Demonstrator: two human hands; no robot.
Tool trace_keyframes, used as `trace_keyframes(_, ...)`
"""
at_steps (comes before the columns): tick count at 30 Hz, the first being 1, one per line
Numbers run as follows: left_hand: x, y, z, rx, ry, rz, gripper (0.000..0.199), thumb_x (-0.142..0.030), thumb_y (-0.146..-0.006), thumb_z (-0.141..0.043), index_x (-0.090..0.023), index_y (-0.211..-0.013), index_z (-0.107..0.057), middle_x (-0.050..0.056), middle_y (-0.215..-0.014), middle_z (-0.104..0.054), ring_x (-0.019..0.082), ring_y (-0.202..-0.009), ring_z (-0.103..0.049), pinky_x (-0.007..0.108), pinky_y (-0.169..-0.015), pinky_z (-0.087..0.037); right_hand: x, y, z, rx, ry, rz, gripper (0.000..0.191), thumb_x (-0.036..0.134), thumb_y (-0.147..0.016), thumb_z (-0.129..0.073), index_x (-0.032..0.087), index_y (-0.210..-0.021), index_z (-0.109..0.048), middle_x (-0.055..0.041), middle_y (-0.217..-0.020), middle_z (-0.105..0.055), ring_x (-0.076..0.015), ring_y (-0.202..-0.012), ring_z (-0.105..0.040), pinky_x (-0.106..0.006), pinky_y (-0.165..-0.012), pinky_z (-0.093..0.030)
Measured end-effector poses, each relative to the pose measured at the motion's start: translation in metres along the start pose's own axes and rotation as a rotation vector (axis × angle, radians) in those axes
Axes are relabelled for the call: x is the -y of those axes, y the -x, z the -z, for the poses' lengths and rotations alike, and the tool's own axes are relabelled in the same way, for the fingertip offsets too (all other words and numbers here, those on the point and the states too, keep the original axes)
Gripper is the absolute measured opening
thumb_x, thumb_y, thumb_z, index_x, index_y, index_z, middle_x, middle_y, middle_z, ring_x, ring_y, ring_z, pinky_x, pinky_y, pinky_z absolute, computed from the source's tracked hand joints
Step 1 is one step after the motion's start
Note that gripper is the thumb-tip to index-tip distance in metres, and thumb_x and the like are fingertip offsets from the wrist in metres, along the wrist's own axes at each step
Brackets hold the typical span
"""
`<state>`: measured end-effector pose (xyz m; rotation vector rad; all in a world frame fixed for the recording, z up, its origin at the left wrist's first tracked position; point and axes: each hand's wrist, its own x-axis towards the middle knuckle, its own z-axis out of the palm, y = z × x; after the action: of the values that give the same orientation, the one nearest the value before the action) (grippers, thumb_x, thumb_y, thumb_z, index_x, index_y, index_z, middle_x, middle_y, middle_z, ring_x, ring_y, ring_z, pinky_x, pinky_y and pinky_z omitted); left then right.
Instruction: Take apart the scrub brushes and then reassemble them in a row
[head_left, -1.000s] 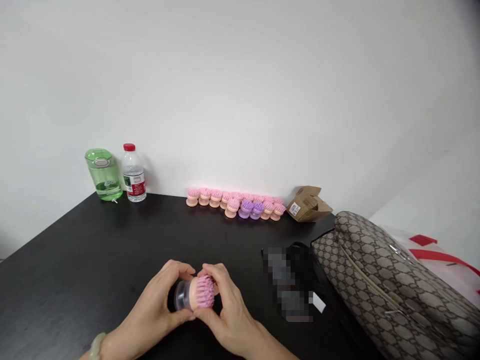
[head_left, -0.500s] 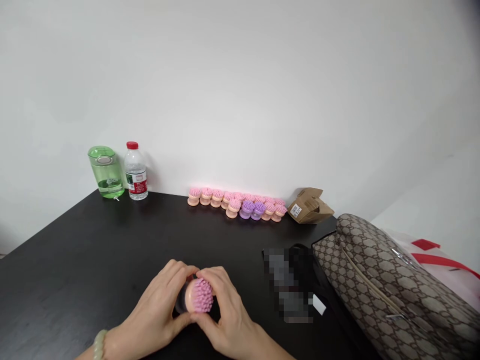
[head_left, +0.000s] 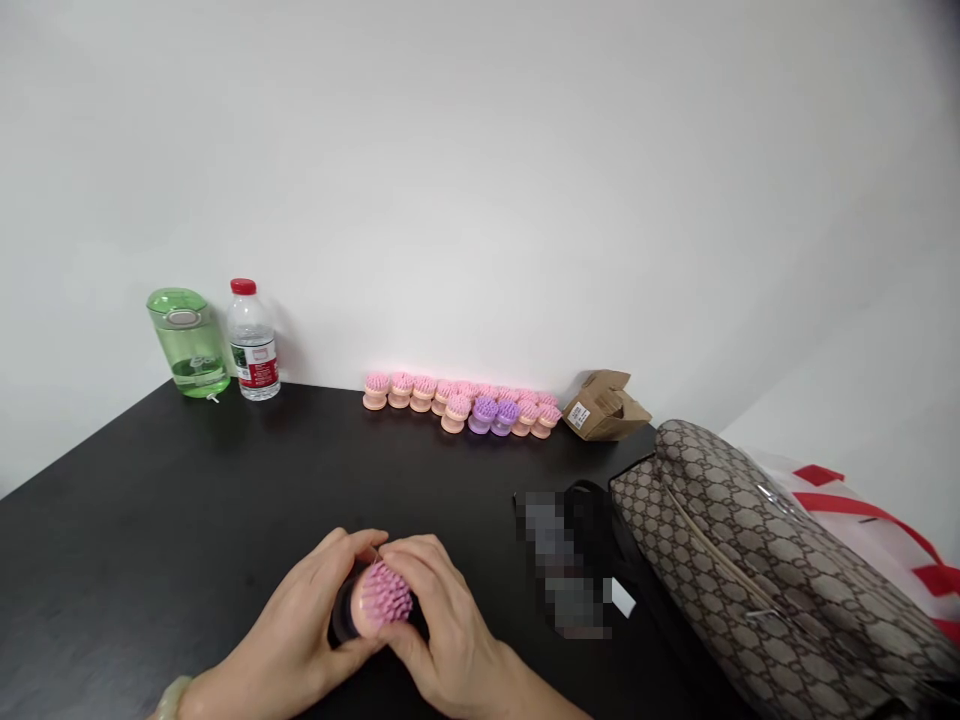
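A round palm brush (head_left: pixel 384 598) with soft pink bristles and a pale peach body is held between both hands, low over the black table. The bristles point to the right and upward. My left hand (head_left: pixel 304 615) curls around its left side, thumb at the lower edge and fingers at the top. On the other side, my right hand (head_left: pixel 442 620) closes on the bristle end, its thumb and fingertips against the bristles. Part of the brush's base lies hidden in the shadow between the hands.
Several similar pink brushes (head_left: pixel 424 392) and two purple brushes (head_left: pixel 484 415) line the wall. A green container (head_left: pixel 191 345) and a water bottle (head_left: pixel 253 345) stand at the left. Right are a torn cardboard box (head_left: pixel 604 408), a blurred item (head_left: pixel 562 570) and a patterned bag (head_left: pixel 742 540).
The view has shifted slightly, so the background sits further left. Both hands still hold the brush, and the right fingers have moved further over its bristles.
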<state>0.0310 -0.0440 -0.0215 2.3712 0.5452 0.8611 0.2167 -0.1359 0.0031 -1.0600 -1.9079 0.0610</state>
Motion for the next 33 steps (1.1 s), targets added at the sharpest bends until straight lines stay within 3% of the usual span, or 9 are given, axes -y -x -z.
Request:
trace_keyframes(4, -0.007, -0.006, 0.005, -0.016, 0.082, 0.121, 0.058, -0.022, -0.080, -0.070, -0.031, -0.133, -0.046, 0.006, -0.123, -0.062, 0.026, -0.112, -0.062, 0.038, -0.097, -0.052, -0.010, 0.004, 0.003, -0.094, 0.041, -0.099, 0.036, 0.030, -0.102, -0.046, 0.020, -0.137, -0.044, -0.0136, -0.120, -0.061, -0.0256, -0.111, -0.058, -0.045, -0.095, -0.053)
trace_keyframes(8, -0.016, -0.015, 0.013, -0.028, 0.234, 0.320, 0.046, -0.021, -0.077, -0.070, -0.025, -0.120, -0.054, 0.007, -0.117, -0.063, 0.027, -0.108, -0.061, 0.041, -0.098, -0.048, -0.029, 0.005, 0.007, -0.142, 0.114, -0.228, 0.032, 0.020, -0.098, -0.049, 0.022, -0.130, -0.050, -0.0117, -0.119, -0.061, -0.0241, -0.106, -0.061, -0.040, -0.085, -0.057)
trace_keyframes(12, -0.021, -0.022, 0.018, -0.118, 0.509, 0.398, 0.043, -0.028, -0.072, -0.076, -0.021, -0.109, -0.056, 0.006, -0.109, -0.062, 0.026, -0.103, -0.059, 0.038, -0.092, -0.047, -0.038, 0.002, 0.006, 0.013, 0.163, -0.323, 0.034, 0.017, -0.087, -0.064, 0.023, -0.120, -0.058, -0.0090, -0.116, -0.064, -0.0272, -0.109, -0.060, -0.042, -0.087, -0.058)
trace_keyframes(15, -0.022, -0.024, 0.017, -0.199, 0.726, 0.442, 0.050, -0.031, -0.064, -0.084, -0.021, -0.104, -0.055, 0.002, -0.099, -0.059, 0.021, -0.092, -0.056, 0.031, -0.081, -0.046, -0.037, 0.004, 0.002, 0.154, 0.189, -0.363, 0.046, 0.020, -0.073, -0.080, 0.024, -0.114, -0.061, -0.0076, -0.114, -0.066, -0.0304, -0.107, -0.061, -0.045, -0.087, -0.058)
trace_keyframes(17, -0.022, -0.024, 0.017, -0.218, 0.870, 0.479, 0.056, -0.032, -0.061, -0.088, -0.022, -0.103, -0.053, -0.001, -0.092, -0.056, 0.017, -0.084, -0.053, 0.027, -0.074, -0.043, -0.039, 0.009, -0.001, 0.176, 0.216, -0.360, 0.054, 0.021, -0.067, -0.084, 0.024, -0.116, -0.062, -0.0080, -0.114, -0.066, -0.0316, -0.103, -0.063, -0.045, -0.084, -0.059)
trace_keyframes(20, -0.022, -0.024, 0.016, -0.217, 1.035, 0.512, 0.059, -0.033, -0.059, -0.091, -0.023, -0.101, -0.051, -0.004, -0.086, -0.054, 0.013, -0.078, -0.049, 0.024, -0.069, -0.039, -0.045, 0.016, -0.004, 0.150, 0.259, -0.334, 0.052, 0.017, -0.071, -0.079, 0.025, -0.118, -0.062, -0.0075, -0.108, -0.067, -0.0304, -0.096, -0.065, -0.044, -0.079, -0.060)
trace_keyframes(23, -0.023, -0.023, 0.016, -0.218, 1.098, 0.536, 0.063, -0.034, -0.058, -0.092, -0.023, -0.104, -0.052, -0.004, -0.085, -0.053, 0.013, -0.077, -0.047, 0.023, -0.068, -0.036, -0.050, 0.017, -0.002, 0.140, 0.267, -0.337, 0.040, 0.009, -0.074, -0.071, 0.025, -0.109, -0.064, -0.0059, -0.098, -0.067, -0.0280, -0.088, -0.066, -0.041, -0.073, -0.060)
trace_keyframes(29, -0.027, -0.021, 0.017, -0.181, 1.089, 0.553, 0.055, -0.038, -0.063, -0.089, -0.022, -0.103, -0.054, -0.002, -0.088, -0.054, 0.014, -0.080, -0.047, 0.025, -0.073, -0.037, -0.038, 0.007, 0.004, 0.051, 0.233, -0.265, 0.049, 0.006, -0.083, -0.053, 0.023, -0.129, -0.053, -0.0099, -0.119, -0.063, -0.0274, -0.112, -0.062, -0.043, -0.092, -0.058)
trace_keyframes(33, -0.029, -0.022, 0.018, -0.155, 1.046, 0.570, 0.053, -0.039, -0.064, -0.088, -0.022, -0.101, -0.054, -0.002, -0.087, -0.052, 0.014, -0.080, -0.046, 0.026, -0.073, -0.037, -0.027, 0.005, 0.003, 0.066, 0.214, -0.216, 0.054, 0.004, -0.085, -0.047, 0.022, -0.136, -0.049, -0.0126, -0.124, -0.059, -0.0268, -0.114, -0.061, -0.042, -0.093, -0.058)
